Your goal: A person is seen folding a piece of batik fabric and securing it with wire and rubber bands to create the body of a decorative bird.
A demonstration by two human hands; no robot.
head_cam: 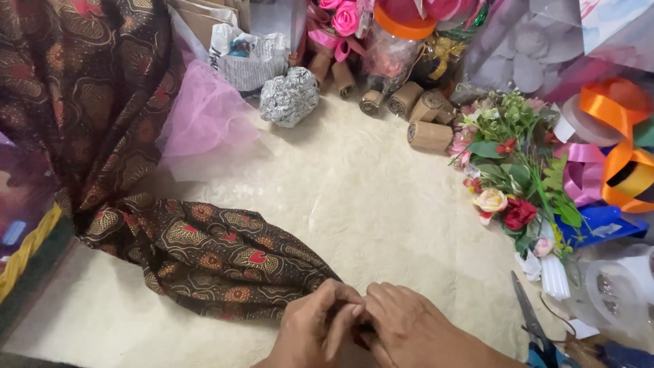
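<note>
A dark brown patterned cloth (pixel 204 252) with red and gold motifs drapes from the upper left down onto the cream mat (pixel 354 197). My left hand (pixel 313 327) and my right hand (pixel 409 327) meet at the bottom centre, fingers pinched together on the cloth's corner. What lies between the fingertips is hidden.
Pink tulle (pixel 204 123) lies beside the cloth. A crumpled foil ball (pixel 289 95), several brown paper rolls (pixel 429 135), artificial flowers (pixel 511 170), orange and pink ribbons (pixel 613 136), and scissors (pixel 535 320) ring the mat. A woven basket edge (pixel 27 252) is at left.
</note>
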